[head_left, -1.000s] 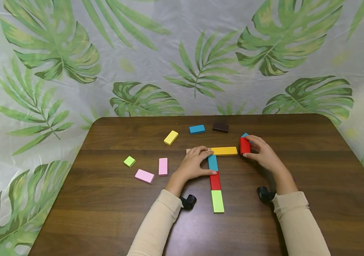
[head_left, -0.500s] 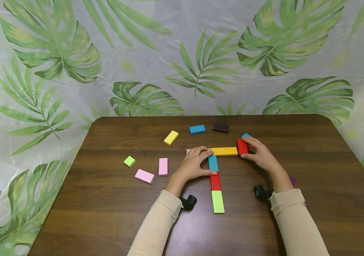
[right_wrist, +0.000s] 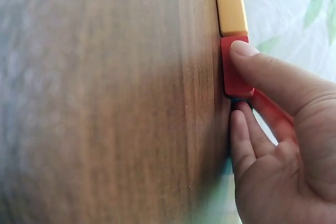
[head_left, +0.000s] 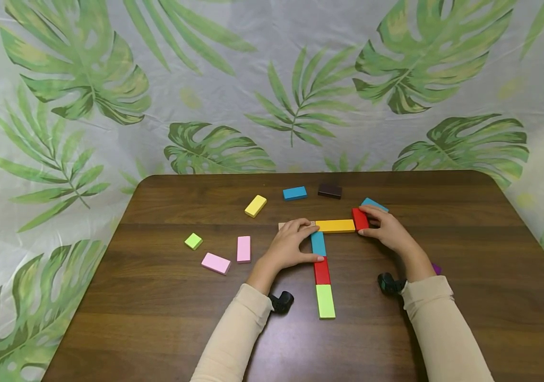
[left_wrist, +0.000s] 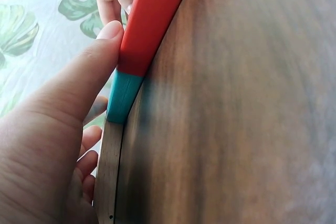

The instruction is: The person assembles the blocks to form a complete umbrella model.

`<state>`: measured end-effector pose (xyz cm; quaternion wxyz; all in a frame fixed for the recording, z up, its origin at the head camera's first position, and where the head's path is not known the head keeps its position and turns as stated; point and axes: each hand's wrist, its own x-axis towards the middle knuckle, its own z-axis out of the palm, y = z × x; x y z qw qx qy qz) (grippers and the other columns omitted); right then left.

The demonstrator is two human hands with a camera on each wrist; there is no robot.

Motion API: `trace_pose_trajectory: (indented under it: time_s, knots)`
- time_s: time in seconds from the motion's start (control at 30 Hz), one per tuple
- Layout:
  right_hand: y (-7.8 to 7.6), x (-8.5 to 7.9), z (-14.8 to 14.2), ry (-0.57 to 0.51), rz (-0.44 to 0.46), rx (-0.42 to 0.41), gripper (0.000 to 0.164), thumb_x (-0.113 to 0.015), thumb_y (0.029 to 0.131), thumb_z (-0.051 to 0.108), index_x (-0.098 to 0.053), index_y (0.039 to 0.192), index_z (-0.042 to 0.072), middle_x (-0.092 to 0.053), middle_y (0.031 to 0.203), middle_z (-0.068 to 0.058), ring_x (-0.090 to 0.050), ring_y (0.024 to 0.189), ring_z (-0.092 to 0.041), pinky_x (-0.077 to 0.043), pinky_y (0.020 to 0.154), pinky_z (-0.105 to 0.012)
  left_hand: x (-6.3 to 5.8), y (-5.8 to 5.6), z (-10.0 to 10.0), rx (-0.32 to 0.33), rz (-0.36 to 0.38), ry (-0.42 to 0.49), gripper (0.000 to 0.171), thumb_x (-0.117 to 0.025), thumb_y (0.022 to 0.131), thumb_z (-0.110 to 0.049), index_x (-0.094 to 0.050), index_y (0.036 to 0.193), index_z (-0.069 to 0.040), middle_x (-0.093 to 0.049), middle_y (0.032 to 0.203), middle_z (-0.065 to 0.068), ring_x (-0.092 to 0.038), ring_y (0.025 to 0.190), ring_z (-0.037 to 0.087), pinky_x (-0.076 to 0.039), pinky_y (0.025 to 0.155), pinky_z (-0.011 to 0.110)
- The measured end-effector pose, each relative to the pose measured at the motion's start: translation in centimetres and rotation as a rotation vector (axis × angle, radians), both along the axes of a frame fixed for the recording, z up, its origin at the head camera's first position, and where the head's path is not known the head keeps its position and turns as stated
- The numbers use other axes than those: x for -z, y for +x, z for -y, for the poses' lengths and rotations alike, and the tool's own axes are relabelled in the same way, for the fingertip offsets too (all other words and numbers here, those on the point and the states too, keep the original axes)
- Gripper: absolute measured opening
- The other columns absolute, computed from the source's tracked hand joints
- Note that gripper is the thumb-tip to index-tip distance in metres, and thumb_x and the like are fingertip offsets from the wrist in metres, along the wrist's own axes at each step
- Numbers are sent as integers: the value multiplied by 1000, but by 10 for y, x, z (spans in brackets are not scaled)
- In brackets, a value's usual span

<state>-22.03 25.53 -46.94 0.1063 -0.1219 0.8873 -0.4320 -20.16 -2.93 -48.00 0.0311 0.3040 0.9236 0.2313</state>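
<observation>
My right hand [head_left: 388, 231] pinches a red block [head_left: 360, 218] between thumb and fingers, at the right end of a long orange block [head_left: 335, 226]. In the right wrist view that red block [right_wrist: 236, 72] lies against the orange block's end. My left hand [head_left: 285, 246] rests over the row's left part, partly covering a pale wooden block [left_wrist: 108, 169]. Its thumb touches the column below, where a blue block [head_left: 318, 244] meets another red block [head_left: 322, 270]. A lime green block [head_left: 326, 301] forms the column's near end.
Loose blocks lie around: yellow [head_left: 255, 206], blue [head_left: 294, 193], dark brown [head_left: 330, 191], small green [head_left: 193, 241] and two pink ones. Another blue block [head_left: 374, 204] sits just behind the held red block. A purple piece [head_left: 437, 269] shows beside my right wrist.
My right hand has moved the red block left until it stands against the orange block's end, uncovering more of the blue block behind. My left hand has stayed put.
</observation>
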Motion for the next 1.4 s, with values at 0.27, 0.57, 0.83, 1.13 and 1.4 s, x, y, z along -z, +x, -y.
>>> trace_pose_trajectory:
  time_s: [0.27, 0.57, 0.83, 1.13, 1.4]
  knots:
    - [-2, -1, 1, 16, -3, -9, 65, -64, 84, 18, -31, 138, 0, -27, 137, -27, -37, 114, -45, -32, 93, -52, 0, -1, 0, -2, -1, 4, 75, -64, 71, -59, -43, 134, -25, -36, 133, -1, -26, 125, 15, -22, 102, 35]
    - [-3, 0, 2, 10, -18, -25, 66, -64, 84, 18, -31, 138, -1, -27, 139, -23, -38, 114, -44, -31, 94, -51, 0, -1, 0, -4, -3, 2, 75, -64, 70, -60, -44, 134, -25, -36, 132, -2, -27, 124, 15, -22, 102, 35]
    - [-3, 0, 2, -22, -6, -12, 65, -65, 83, 16, -32, 138, 1, -25, 142, -20, -36, 116, -42, -32, 95, -51, 0, -1, 0, -2, -3, 5, 75, -64, 70, -60, -44, 134, -25, -36, 133, -2, -27, 124, 15, -23, 102, 35]
    - [5, -3, 3, -106, -73, 73, 64, -65, 84, 24, -36, 135, 0, -33, 134, -24, -36, 116, -41, -32, 94, -51, 0, 0, 1, -1, -1, 9, 75, -64, 70, -60, -44, 134, -25, -36, 133, -2, -27, 124, 15, -24, 101, 35]
    - [8, -5, 3, -166, -215, 184, 61, -65, 83, 24, -39, 133, 1, -42, 129, -22, -38, 117, -39, -31, 95, -50, 0, 1, 1, 4, -16, 14, 75, -64, 70, -60, -45, 133, -23, -37, 131, -2, -29, 123, 15, -24, 101, 34]
